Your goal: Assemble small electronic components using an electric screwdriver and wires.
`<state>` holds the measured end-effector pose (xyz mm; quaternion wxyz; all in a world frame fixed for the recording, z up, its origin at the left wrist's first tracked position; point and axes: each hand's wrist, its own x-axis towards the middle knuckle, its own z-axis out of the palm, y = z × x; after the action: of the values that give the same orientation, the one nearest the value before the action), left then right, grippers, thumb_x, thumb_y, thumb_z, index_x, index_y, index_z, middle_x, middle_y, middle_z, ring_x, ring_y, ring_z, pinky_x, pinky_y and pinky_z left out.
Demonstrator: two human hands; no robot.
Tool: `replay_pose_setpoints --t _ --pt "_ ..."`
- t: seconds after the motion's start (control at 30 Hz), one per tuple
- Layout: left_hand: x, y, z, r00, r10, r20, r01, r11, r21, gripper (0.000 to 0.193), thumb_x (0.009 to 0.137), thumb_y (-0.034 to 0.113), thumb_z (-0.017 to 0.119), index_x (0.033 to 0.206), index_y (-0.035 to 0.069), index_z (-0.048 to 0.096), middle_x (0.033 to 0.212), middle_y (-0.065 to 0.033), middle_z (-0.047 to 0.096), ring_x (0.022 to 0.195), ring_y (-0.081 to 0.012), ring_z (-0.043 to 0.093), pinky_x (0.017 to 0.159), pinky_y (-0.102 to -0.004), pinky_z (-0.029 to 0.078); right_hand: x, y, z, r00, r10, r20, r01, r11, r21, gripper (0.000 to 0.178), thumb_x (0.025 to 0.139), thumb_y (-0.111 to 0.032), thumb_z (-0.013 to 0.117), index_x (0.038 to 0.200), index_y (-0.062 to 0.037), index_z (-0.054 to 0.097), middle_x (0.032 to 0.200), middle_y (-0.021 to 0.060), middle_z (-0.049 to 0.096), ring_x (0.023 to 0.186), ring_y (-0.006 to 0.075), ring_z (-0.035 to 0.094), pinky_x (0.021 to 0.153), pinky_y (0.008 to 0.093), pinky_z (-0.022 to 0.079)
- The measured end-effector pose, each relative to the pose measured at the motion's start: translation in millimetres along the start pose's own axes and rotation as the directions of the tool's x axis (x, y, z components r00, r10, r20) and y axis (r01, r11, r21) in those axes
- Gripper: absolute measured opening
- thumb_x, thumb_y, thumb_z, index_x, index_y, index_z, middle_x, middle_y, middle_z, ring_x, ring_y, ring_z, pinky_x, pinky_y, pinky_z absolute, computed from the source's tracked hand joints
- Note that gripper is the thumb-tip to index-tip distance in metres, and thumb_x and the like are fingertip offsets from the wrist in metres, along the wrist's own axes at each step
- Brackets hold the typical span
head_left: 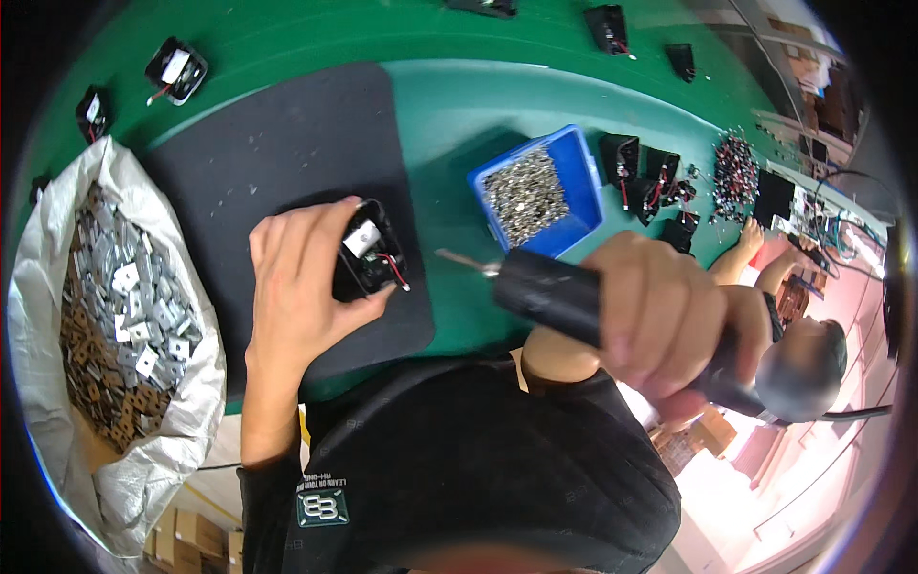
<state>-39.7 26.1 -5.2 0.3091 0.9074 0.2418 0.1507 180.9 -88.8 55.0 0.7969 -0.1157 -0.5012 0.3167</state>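
Note:
My left hand (304,277) grips a black plastic housing (345,279) on the dark mat, thumb at its near end and fingers at its far end. Inside the housing lie a silvery-white block (361,238) and a short red and black wire lead. My right hand (669,311) is wrapped round a black electric screwdriver (547,292), raised above the bench. Its bit points left toward the housing but stays apart from it. Between the hands and farther back stands a blue bin (583,182) full of small metal screws.
At the left, a white woven sack (43,277) holds many metal plates. Black housings (660,177) and a pile of small wired parts (734,177) lie right of the bin. More housings (178,71) sit on the green belt at the back. A co-worker (803,359) is at the right.

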Motion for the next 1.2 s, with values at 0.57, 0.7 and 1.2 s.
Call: replay_pose_setpoints --t 0.57,0.7,1.2 --pt "178.9 -33.4 19.0 0.966 -0.121 -0.229 0.198 0.915 0.353 0.085 0.068 0.022 0.081 0.140 0.005 0.040 0.133 -0.0226 0.050 0.124 -0.0383 0.047 0.101 -0.0517 0.038 -62.7 -18.1 -37.9 0.846 -0.084 -0.527 -0.228 0.836 -0.500 0.047 0.078 0.005 0.069 0.116 -0.0045 0.044 0.074 0.0067 0.055 0.066 0.0180 0.056 0.068 0.0363 0.050" --pt "188.0 14.9 8.0 0.992 -0.028 -0.124 0.094 0.818 0.568 0.094 0.065 0.033 0.084 0.143 0.008 0.039 0.143 -0.0217 0.040 0.135 -0.0357 0.036 0.108 -0.0582 0.026 -65.9 -22.6 -37.5 0.825 -0.031 -0.565 -0.280 0.845 -0.456 0.050 0.075 0.008 0.070 0.117 -0.0037 0.046 0.078 0.0069 0.060 0.072 0.0164 0.060 0.072 0.0323 0.051" --pt "204.1 38.9 18.8 0.938 0.341 0.066 -0.336 0.845 0.416 0.054 0.066 0.013 0.082 0.115 0.009 0.059 0.111 -0.0080 0.063 0.107 -0.0279 0.056 0.094 -0.0432 0.039 -48.3 -41.1 -34.1 0.742 0.233 -0.628 -0.498 0.819 -0.284 0.039 0.078 0.000 0.074 0.113 -0.0034 0.056 0.082 -0.0010 0.059 0.075 0.0054 0.056 0.067 0.0233 0.046"
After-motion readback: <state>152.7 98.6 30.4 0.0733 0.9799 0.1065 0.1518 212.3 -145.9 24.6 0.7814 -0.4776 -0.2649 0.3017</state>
